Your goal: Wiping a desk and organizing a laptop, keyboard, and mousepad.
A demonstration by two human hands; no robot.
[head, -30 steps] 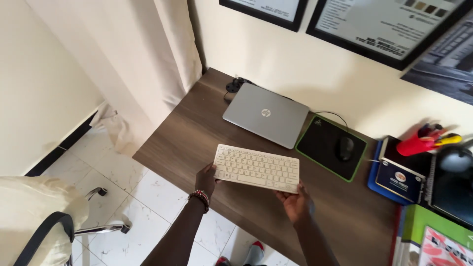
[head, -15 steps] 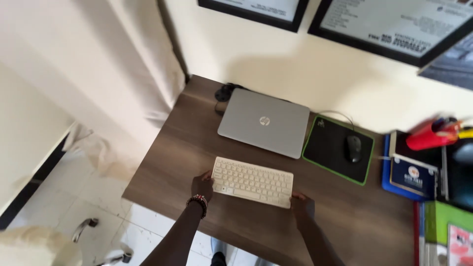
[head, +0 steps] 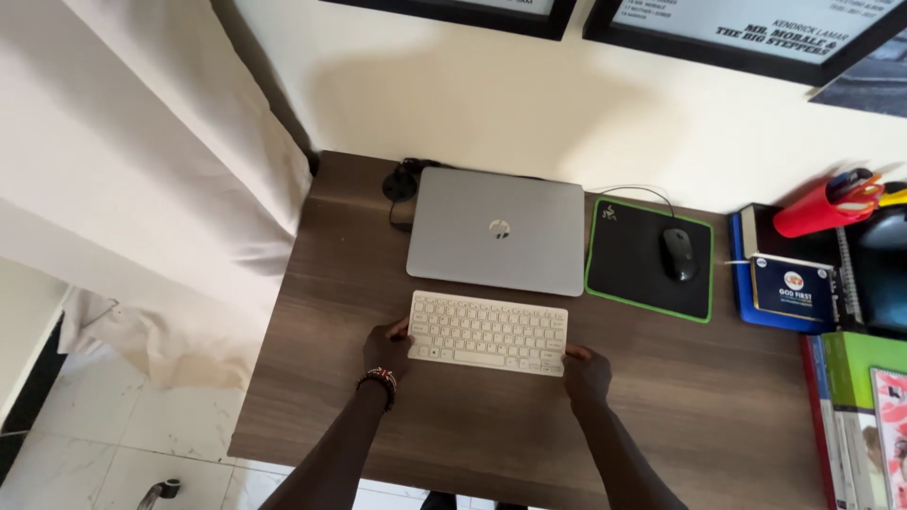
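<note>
A small white keyboard (head: 488, 332) lies flat on the dark wooden desk (head: 680, 406), just in front of a shut silver laptop (head: 496, 229). My left hand (head: 387, 348) grips the keyboard's left end; a beaded band circles that wrist. At the keyboard's right end my right hand (head: 587, 371) holds the lower corner.
A black mouse (head: 676, 253) sits on a green-edged black mouse pad (head: 635, 273) right of the laptop. Books, a red pen cup (head: 819, 212) and a green box (head: 858, 368) crowd the desk's right side. A cream curtain (head: 142, 179) hangs at left; framed pictures hang above.
The keyboard, held up and tilted a second ago, has come down flat onto the desk before the laptop. The view has swung to face the desk squarely.
</note>
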